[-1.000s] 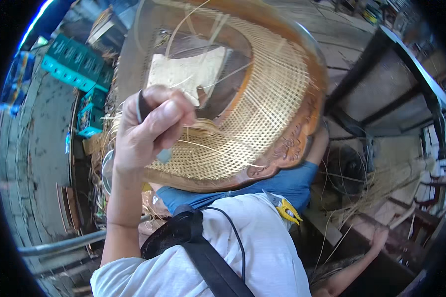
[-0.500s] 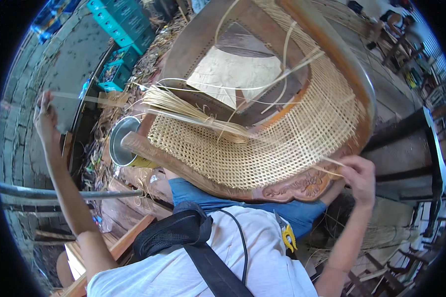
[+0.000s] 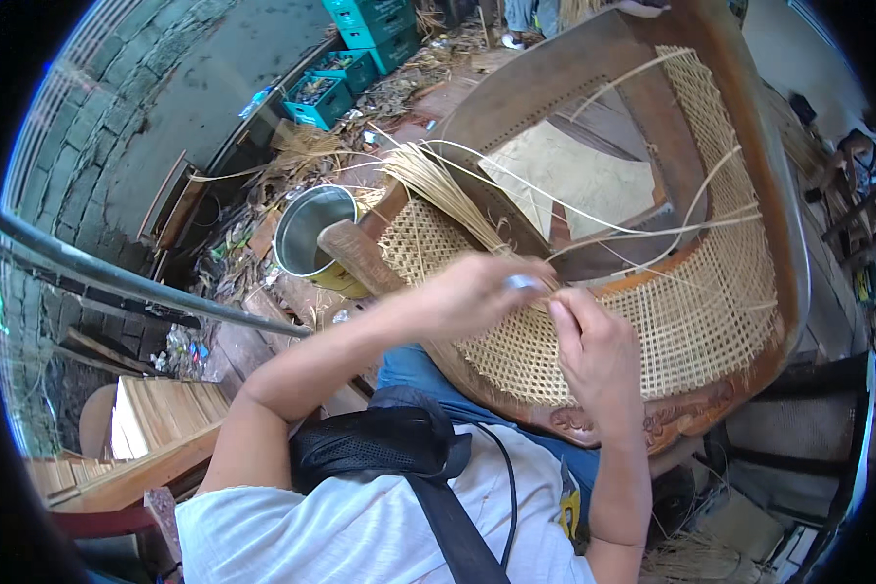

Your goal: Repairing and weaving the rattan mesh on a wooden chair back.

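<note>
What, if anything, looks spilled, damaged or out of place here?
Litter lies strewn left of the metal bucket; scattered rather than gathered, it looks untidy. Nothing on the woven cane looks clearly broken, though part of it is hidden.

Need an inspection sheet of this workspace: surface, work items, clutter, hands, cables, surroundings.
Surface: carved wooden frame lying over the blue jeans.
Work items: woven cane panel within the frame; bundle of cane strips at its left.
Clutter: metal bucket, teal crates, loose scraps.
Hands: left hand blurred, close to right hand over the panel; grip unclear.
Cables: black cable on the white shirt.
Surroundings: block wall and metal rail at left.
</note>
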Action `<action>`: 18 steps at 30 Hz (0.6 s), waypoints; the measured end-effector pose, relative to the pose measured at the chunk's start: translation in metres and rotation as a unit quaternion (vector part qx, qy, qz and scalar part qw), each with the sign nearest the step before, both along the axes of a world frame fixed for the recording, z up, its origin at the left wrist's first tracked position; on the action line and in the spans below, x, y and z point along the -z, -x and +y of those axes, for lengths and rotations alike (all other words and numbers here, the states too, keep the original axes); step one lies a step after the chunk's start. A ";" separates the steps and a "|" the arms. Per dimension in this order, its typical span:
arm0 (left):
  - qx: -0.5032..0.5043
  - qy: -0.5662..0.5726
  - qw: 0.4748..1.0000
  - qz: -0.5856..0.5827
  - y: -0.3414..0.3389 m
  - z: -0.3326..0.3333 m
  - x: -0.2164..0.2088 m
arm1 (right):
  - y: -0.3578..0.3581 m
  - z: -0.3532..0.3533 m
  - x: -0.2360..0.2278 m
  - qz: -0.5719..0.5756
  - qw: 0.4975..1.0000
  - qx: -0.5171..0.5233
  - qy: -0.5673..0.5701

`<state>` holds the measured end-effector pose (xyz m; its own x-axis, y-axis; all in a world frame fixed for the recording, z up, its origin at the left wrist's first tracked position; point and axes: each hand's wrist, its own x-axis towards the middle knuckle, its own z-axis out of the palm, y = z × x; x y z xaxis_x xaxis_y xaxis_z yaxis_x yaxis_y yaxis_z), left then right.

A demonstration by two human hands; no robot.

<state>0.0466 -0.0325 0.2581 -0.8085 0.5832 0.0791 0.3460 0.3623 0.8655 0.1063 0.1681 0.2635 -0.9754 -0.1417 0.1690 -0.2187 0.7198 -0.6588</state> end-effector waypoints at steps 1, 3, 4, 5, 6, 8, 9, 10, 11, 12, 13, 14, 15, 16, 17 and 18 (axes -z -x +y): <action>0.028 0.056 0.997 -0.033 -0.001 0.012 -0.007 | 0.006 -0.002 -0.002 0.008 0.999 0.003 0.031; 0.025 0.125 0.991 -0.030 0.003 -0.005 -0.020 | 0.006 0.004 0.000 0.011 0.998 0.008 0.060; -0.041 0.184 0.982 0.011 0.009 -0.023 -0.022 | 0.001 0.023 0.004 -0.006 0.996 0.035 0.078; -0.071 0.259 0.963 0.016 0.020 -0.054 -0.034 | -0.010 0.046 0.007 -0.025 0.993 0.071 0.093; -0.112 0.299 0.945 0.070 0.040 -0.103 -0.027 | -0.023 0.075 0.015 -0.037 0.990 0.099 0.096; -0.279 0.367 0.883 0.091 0.088 -0.185 -0.046 | -0.061 0.134 0.021 -0.065 0.983 0.147 0.086; -0.358 0.384 0.844 0.114 0.104 -0.229 -0.058 | -0.083 0.156 0.018 -0.082 0.981 0.158 0.076; -0.383 0.401 0.808 0.200 0.114 -0.263 -0.065 | -0.106 0.176 0.019 -0.099 0.976 0.170 0.090; -0.414 0.469 0.755 0.196 0.128 -0.311 -0.071 | -0.121 0.190 0.020 -0.114 0.972 0.173 0.112; -0.459 0.487 0.710 0.219 0.141 -0.349 -0.071 | -0.132 0.194 0.017 -0.109 0.964 0.209 0.120; -0.500 0.503 0.663 0.239 0.150 -0.368 -0.066 | -0.141 0.206 0.015 -0.130 0.955 0.246 0.100; -0.490 0.505 0.670 0.235 0.158 -0.362 -0.058 | -0.146 0.210 0.012 -0.131 0.947 0.278 0.091; -0.462 0.524 0.652 0.295 0.158 -0.358 -0.059 | -0.141 0.215 0.011 -0.130 0.941 0.302 0.084; -0.432 0.540 0.630 0.354 0.155 -0.355 -0.063 | -0.133 0.209 0.013 -0.174 0.944 0.276 0.058; -0.388 0.454 0.730 0.333 0.162 -0.298 -0.036 | -0.128 0.187 0.006 -0.216 0.938 0.272 0.015; -0.340 0.366 0.811 0.305 0.145 -0.209 -0.019 | -0.119 0.164 0.017 -0.214 0.954 0.209 0.025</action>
<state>-0.0980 -0.2414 0.2767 -0.9037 0.0892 0.4188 0.1328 0.9882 0.0759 0.2253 0.3325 0.2466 -0.9260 0.2727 -0.2609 0.3773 0.6507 -0.6590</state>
